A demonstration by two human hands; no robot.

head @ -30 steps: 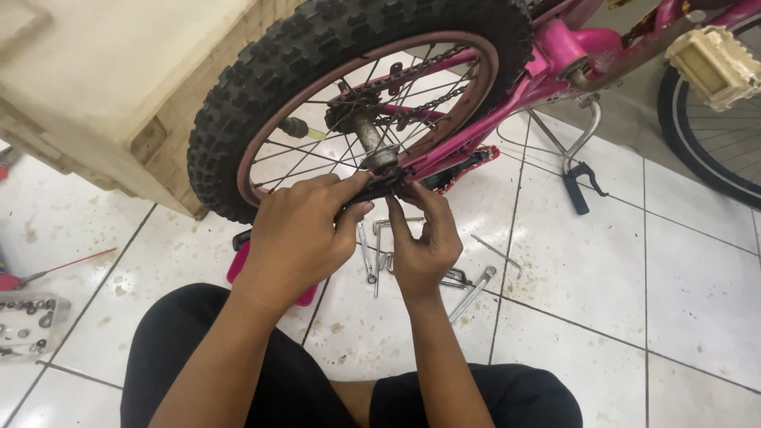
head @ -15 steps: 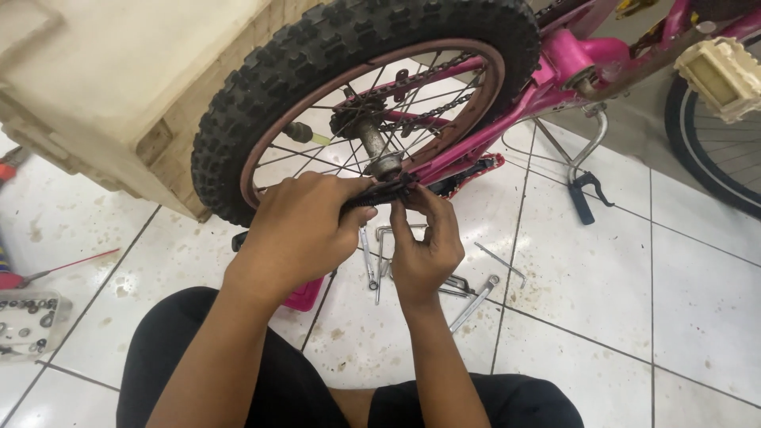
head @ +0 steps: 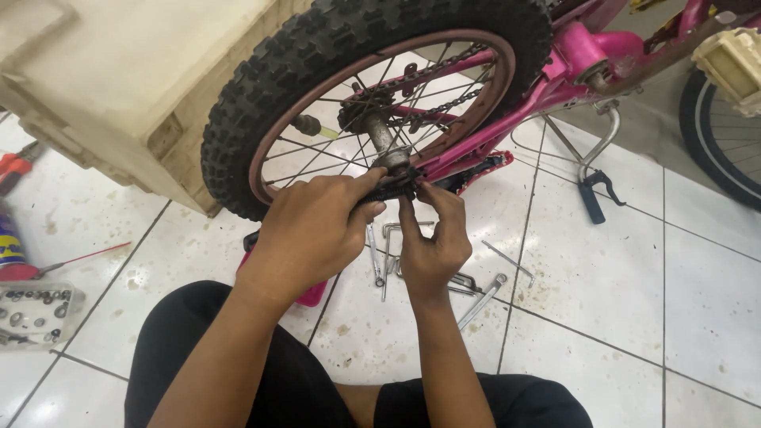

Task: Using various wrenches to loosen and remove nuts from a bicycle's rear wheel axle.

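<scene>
A small pink bicycle hangs upside down over the tiled floor, its knobby black rear wheel [head: 261, 87] in front of me. My left hand [head: 317, 230] grips a dark tool or bracket [head: 392, 190] at the wheel's axle [head: 392, 158]. My right hand [head: 432, 246] pinches the same dark part from the right, fingertips just under the axle nut. The chain [head: 444, 99] runs behind the spokes. The pink frame stay [head: 507, 127] slants up to the right.
Several wrenches and hex keys [head: 476, 289] lie on the tiles under my hands. A beige crate [head: 119, 87] stands at the left, touching the tyre. A clear tray of nuts [head: 36, 313], a spray can [head: 12, 250], a kickstand [head: 590, 194] and another wheel [head: 725, 143] are around.
Both hands stay at the axle; the right hand's fingers have shifted slightly on the dark part. The view has moved a little.
</scene>
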